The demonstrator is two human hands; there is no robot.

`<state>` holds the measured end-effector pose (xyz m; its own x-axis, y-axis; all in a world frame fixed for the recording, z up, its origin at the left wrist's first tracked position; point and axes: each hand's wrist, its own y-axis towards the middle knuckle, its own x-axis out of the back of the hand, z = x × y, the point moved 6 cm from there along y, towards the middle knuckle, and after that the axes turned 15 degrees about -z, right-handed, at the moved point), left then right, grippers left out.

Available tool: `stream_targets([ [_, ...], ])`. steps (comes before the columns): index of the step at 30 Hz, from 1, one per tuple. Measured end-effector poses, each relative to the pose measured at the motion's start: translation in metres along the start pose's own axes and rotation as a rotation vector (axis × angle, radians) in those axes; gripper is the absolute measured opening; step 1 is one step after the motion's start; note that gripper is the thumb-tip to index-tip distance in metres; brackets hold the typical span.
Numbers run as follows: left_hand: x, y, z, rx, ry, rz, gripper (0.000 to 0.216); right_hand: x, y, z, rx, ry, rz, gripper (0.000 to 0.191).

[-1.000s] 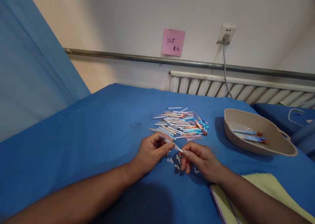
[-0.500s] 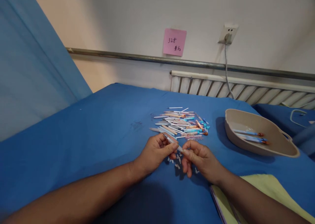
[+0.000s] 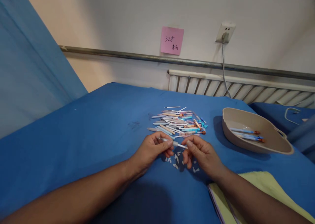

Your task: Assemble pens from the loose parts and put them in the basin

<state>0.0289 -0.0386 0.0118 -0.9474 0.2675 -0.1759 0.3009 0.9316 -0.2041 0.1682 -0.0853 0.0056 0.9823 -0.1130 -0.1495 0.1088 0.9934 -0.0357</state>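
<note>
My left hand (image 3: pixel 153 150) is closed around the barrel of a pale, clear-looking pen (image 3: pixel 175 143). A thin white refill (image 3: pixel 182 146) sticks out of the pen's right end, and my right hand (image 3: pixel 202 155) pinches its far end between thumb and fingers. Just beyond both hands lies a loose pile of pen parts (image 3: pixel 176 121): barrels, thin white refills and pieces in blue, orange and pink. Below the hands, small white bits (image 3: pixel 176 158) are scattered on the blue cloth; what they are is too small to tell.
A beige basin (image 3: pixel 275 146) with several blue pens (image 3: pixel 248 137) in it stands to the right. At the lower right lies a yellow-green cloth (image 3: pixel 258 181), partly under my right forearm. Behind the blue-covered table (image 3: pixel 86 125) are a radiator (image 3: pixel 192 84) and a metal pipe (image 3: pixel 137 56).
My right hand has drawn slightly away from the left, and a length of white refill now shows between them. The pen lies closer to level. The view has shifted a little.
</note>
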Motion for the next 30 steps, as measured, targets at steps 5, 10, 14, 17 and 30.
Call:
stream_targets([
  [5, -0.001, 0.001, 0.005, 0.127, -0.058, 0.022, 0.027, 0.01, 0.003, 0.003, 0.06, 0.063, -0.068, 0.039],
  [10, 0.0, 0.004, 0.006, 0.182, -0.111, 0.029, 0.023, 0.019, 0.008, 0.002, 0.108, 0.107, -0.149, 0.043],
  [14, 0.004, 0.006, 0.011, 0.266, -0.165, 0.003, 0.016, 0.033, 0.016, 0.003, 0.125, 0.141, -0.263, 0.044],
  [17, 0.007, 0.009, 0.016, 0.341, -0.208, -0.025, 0.014, 0.045, 0.023, 0.003, 0.106, 0.174, -0.33, 0.043],
  [30, 0.012, 0.014, 0.014, 0.438, -0.326, -0.001, 0.011, 0.06, 0.036, 0.007, 0.175, 0.095, -0.4, 0.036],
])
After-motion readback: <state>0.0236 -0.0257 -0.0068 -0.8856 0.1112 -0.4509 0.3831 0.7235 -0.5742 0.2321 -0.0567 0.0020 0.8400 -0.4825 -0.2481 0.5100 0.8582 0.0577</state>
